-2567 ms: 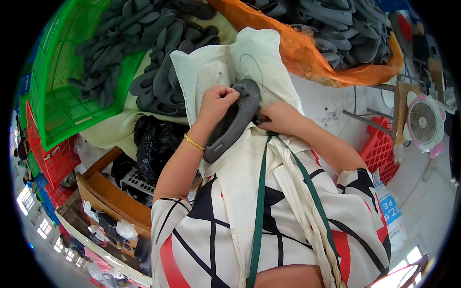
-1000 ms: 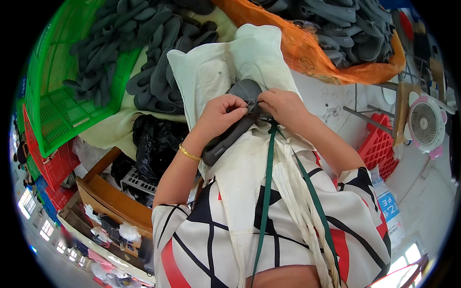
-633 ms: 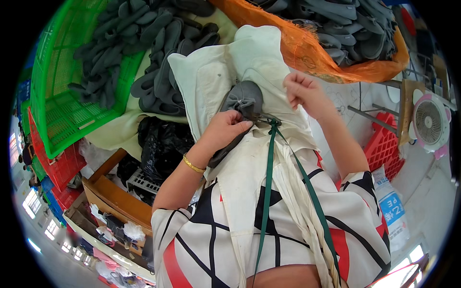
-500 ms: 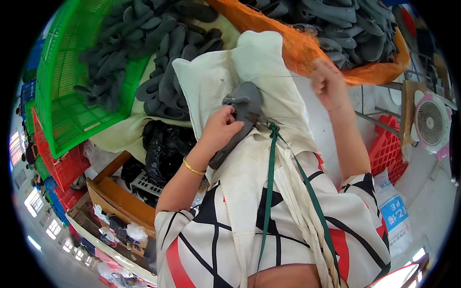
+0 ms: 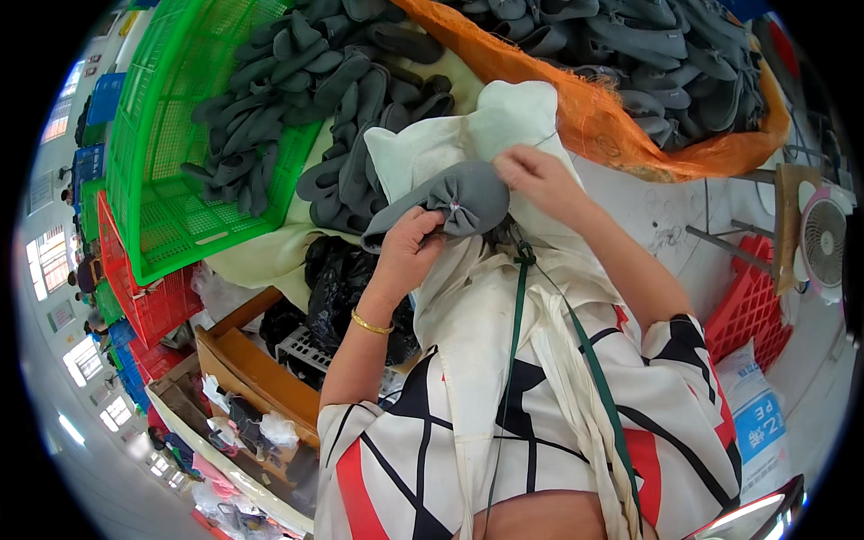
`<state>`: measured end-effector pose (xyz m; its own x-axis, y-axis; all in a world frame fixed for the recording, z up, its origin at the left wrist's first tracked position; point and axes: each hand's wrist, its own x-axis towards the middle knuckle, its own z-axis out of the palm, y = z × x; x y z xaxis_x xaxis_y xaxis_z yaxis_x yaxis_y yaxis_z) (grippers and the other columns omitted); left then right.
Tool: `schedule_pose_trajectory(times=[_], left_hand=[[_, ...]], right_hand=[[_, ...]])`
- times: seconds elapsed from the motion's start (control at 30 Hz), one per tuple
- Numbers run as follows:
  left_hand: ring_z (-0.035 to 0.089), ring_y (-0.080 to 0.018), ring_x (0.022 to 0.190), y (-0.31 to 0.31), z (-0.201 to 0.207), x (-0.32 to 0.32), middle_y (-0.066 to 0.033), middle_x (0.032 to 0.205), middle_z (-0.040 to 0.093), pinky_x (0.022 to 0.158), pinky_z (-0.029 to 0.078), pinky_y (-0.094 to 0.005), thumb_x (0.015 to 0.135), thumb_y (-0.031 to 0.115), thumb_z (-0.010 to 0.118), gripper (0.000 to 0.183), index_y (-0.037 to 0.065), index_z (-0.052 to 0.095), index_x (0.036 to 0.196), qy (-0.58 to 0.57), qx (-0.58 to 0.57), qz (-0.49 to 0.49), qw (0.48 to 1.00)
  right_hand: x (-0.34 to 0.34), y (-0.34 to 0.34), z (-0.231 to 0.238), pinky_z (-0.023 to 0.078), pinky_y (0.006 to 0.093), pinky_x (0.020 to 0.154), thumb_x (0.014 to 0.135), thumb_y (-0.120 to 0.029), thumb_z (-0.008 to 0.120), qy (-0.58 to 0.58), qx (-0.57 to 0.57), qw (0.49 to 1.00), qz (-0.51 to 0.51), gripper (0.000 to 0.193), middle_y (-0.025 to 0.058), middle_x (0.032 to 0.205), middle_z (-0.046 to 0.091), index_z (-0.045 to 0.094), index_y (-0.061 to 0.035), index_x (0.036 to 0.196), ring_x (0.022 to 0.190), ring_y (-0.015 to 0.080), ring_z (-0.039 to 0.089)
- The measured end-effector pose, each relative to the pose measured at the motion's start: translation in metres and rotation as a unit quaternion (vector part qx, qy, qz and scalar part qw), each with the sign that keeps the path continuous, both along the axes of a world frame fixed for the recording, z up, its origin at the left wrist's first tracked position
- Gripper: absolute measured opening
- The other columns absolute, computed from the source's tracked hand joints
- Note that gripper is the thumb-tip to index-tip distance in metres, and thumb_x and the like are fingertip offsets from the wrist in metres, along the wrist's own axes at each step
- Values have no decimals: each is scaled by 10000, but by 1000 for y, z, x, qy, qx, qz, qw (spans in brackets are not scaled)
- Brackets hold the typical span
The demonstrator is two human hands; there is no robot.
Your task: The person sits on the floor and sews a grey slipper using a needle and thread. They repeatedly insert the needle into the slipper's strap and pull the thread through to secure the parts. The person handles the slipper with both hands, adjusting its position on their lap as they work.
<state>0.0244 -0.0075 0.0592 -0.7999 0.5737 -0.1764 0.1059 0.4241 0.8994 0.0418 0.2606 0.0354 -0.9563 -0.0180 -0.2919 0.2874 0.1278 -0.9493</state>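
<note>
A grey slip-on shoe (image 5: 396, 210) with a gathered bow on its toe lies tilted above my lap. My left hand (image 5: 409, 252) grips it at the side near the bow, thumb on top. At the toe end, my right hand (image 5: 540, 183) is closed in a pinch right beside the shoe. What the pinched fingers hold is too small to make out. A white padded cloth (image 5: 513, 112) lies beneath and beyond the shoe. From the white apron (image 5: 477, 360) hangs a dark green cord (image 5: 516, 333), knotted just below the shoe.
A green plastic crate (image 5: 166, 162) of grey shoes stands at the left, with more shoes (image 5: 346, 180) spilling beside it. An orange sack (image 5: 621, 135) full of shoes lies far right. Black plastic bags (image 5: 340, 288), a wooden drawer (image 5: 243, 351), a red crate (image 5: 742, 297) and a fan (image 5: 823, 236) surround me.
My right hand has come down and left from its raised place to the shoe's toe. The shoe is turned, its toe now pointing right, and my left hand still holds it.
</note>
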Motion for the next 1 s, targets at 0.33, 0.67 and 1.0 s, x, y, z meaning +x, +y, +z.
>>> schedule_pose_trajectory(times=[0.33,0.67,1.0], left_hand=[[580,-72,893,8,3,13,27,1001,666,846,474,-244,915,80,705,184,26,680,1089,-295,208,195,912],[594,-78,917,-3,-9,2,-2,1032,690,862,472,-247,902,56,707,192,10,690,1087,-315,257,147,901],[544,-67,708,10,-1,0,32,809,643,635,447,-241,930,118,671,139,-20,679,946,-204,57,147,966]], right_hand=[[-5,-39,35,455,380,663,978,-380,602,143,164,974,64,410,170,793,579,610,25,912,704,301,542],[-7,-35,9,467,381,724,961,-353,626,89,89,990,63,369,176,863,598,612,16,962,790,313,577],[-6,-15,8,494,412,661,868,-436,693,24,134,974,179,464,202,818,648,625,22,864,696,331,625]])
